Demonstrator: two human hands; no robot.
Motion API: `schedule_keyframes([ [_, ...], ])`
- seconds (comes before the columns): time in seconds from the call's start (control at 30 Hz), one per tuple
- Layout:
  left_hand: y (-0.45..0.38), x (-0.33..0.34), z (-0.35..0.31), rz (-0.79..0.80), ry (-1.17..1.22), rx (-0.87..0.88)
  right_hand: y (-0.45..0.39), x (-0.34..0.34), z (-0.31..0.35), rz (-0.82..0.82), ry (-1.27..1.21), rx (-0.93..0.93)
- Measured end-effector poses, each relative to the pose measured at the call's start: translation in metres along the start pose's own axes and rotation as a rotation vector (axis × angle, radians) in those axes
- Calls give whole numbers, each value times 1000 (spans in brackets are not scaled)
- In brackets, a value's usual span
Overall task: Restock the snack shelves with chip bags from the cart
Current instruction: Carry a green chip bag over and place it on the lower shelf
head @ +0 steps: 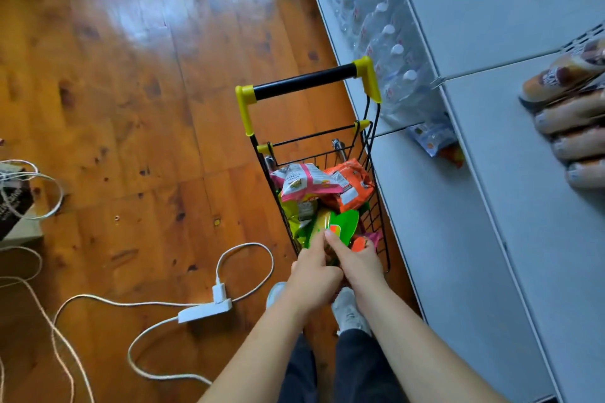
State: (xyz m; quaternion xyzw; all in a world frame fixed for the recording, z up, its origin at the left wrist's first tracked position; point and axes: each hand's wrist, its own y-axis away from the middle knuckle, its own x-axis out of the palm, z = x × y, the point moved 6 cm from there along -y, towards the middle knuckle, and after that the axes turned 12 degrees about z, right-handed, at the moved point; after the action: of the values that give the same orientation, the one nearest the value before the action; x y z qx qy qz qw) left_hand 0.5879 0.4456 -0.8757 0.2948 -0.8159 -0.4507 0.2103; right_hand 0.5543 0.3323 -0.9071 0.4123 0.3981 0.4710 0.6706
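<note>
A small black wire cart point(379, 206) with a black and yellow handle point(304, 82) stands on the wooden floor beside a white shelf unit point(491, 206). Several chip bags lie in it: a pink and white bag point(304, 181), an orange bag point(352, 186) and a green bag point(342, 226). My left hand point(311, 275) and my right hand point(361, 267) both reach into the near end of the cart, side by side. The fingers of both hands pinch the near edge of the green bag. Wrapped snack packs point(563, 75) rest on the shelf at far right.
A white power strip point(204, 309) with a plugged adapter and looping white cables lies on the floor left of my feet. A box point(13, 206) with cords sits at the far left. Packs of water bottles point(383, 29) fill the shelf's lower level, with a small bag point(437, 137) beneath.
</note>
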Motion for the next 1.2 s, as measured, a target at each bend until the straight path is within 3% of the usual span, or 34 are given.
schedule_keyframes([
  [0.1,22,8,-16,23,128,43,3,-18,-3,-136,107,-3],
  [0.23,29,7,-25,-25,79,97,18,-39,8,-101,251,-88],
  [0.4,56,-10,-69,-276,-522,260,73,-65,68,45,649,-315],
  [0.47,74,-17,-101,-309,-739,308,103,-76,100,87,750,-395],
  [0.57,107,-25,-151,-135,-881,305,159,-88,149,226,852,-506],
  [0.63,138,-29,-182,85,-718,272,202,-93,180,296,855,-567],
  [0.7,178,-30,-209,200,-560,262,248,-97,207,327,824,-624],
  [0.8,239,-32,-250,175,-448,336,313,-107,240,282,677,-727],
  [1.0,344,-14,-287,117,-135,449,431,-163,241,-76,92,-952],
  [1.1,378,11,-294,147,-19,474,468,-164,209,49,-233,-896],
  [1.2,399,47,-296,242,34,457,494,-160,181,113,-324,-845],
])
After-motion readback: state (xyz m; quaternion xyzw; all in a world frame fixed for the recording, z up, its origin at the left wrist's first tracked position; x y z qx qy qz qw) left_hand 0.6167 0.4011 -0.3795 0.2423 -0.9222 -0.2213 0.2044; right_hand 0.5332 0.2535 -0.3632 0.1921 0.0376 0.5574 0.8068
